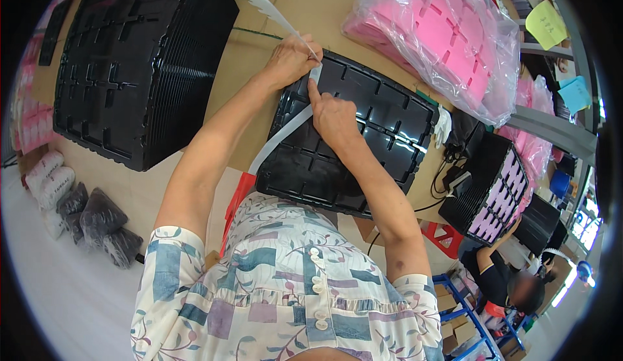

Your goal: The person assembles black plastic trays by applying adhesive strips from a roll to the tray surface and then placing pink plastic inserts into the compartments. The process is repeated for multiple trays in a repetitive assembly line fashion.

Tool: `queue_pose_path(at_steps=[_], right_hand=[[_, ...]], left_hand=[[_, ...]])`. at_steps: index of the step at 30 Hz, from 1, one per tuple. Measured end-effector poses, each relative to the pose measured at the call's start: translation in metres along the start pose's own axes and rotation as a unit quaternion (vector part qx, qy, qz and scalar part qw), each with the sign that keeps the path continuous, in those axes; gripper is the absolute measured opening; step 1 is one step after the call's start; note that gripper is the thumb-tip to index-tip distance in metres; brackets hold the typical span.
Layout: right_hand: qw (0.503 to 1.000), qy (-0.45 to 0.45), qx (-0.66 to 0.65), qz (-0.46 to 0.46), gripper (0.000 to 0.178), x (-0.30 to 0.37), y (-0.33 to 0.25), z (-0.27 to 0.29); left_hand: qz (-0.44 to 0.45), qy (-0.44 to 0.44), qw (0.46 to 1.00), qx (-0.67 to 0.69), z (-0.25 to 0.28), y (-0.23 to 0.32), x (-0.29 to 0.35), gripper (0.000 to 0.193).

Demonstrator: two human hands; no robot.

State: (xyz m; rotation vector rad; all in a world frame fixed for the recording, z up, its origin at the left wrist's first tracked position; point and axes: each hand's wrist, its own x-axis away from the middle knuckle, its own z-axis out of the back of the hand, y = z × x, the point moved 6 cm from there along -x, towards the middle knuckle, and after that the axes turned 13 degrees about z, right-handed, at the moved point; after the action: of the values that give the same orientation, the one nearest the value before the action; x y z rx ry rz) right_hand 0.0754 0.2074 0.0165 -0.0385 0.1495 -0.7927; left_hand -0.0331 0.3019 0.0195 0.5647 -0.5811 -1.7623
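A black plastic tray (305, 160) with moulded slots lies on the table in front of my body. My left hand (292, 61) is at its far left corner, fingers closed on a long white strip (269, 4). Beyond this hand the strip rises to the upper left with a jagged edge. My right hand (336, 119) rests over the tray's left part, index finger stretched out onto the strip and the other fingers curled around it. From beneath the right hand, a narrow white length (280, 139) of strip curves down past the tray's near left edge.
Tall nested black trays (136, 69) stand at left. Pink trays in clear plastic (441, 30) lie at far right. White gloves (442, 127), dark cables and a black tray stack with pink pieces (496, 199) are on the right, near another person (513, 283). Wrapped bundles (100, 218) lie lower left.
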Motion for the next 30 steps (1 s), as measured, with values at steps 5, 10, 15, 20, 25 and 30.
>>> queue_pose_path(at_steps=[5,10,15,20,25,30], right_hand=[[0.997,-0.029,-0.016,-0.065,0.053,-0.010,0.008,-0.008],[0.999,-0.022,-0.005,-0.030,0.052,-0.007,0.005,-0.006],[0.999,-0.020,-0.018,-0.033,0.051,-0.008,0.003,0.000],[0.999,-0.002,-0.037,-0.040,0.046,-0.008,0.006,0.001],[0.991,0.050,-0.125,-0.018,0.034,0.000,0.014,0.007],[0.918,0.189,-0.336,-0.092,0.034,0.018,0.021,0.015]], left_hand=[[0.012,-0.008,1.000,0.013,0.000,-0.001,0.000,0.013],[0.030,-0.017,0.999,0.003,-0.002,-0.005,0.000,0.013],[-0.017,0.055,0.998,-0.020,-0.004,-0.005,0.024,0.012],[-0.056,0.106,0.993,0.019,0.010,0.014,0.055,0.011],[-0.040,0.072,0.995,0.058,0.011,0.000,0.061,0.009],[0.051,0.000,0.972,0.230,0.024,-0.004,0.076,0.009]])
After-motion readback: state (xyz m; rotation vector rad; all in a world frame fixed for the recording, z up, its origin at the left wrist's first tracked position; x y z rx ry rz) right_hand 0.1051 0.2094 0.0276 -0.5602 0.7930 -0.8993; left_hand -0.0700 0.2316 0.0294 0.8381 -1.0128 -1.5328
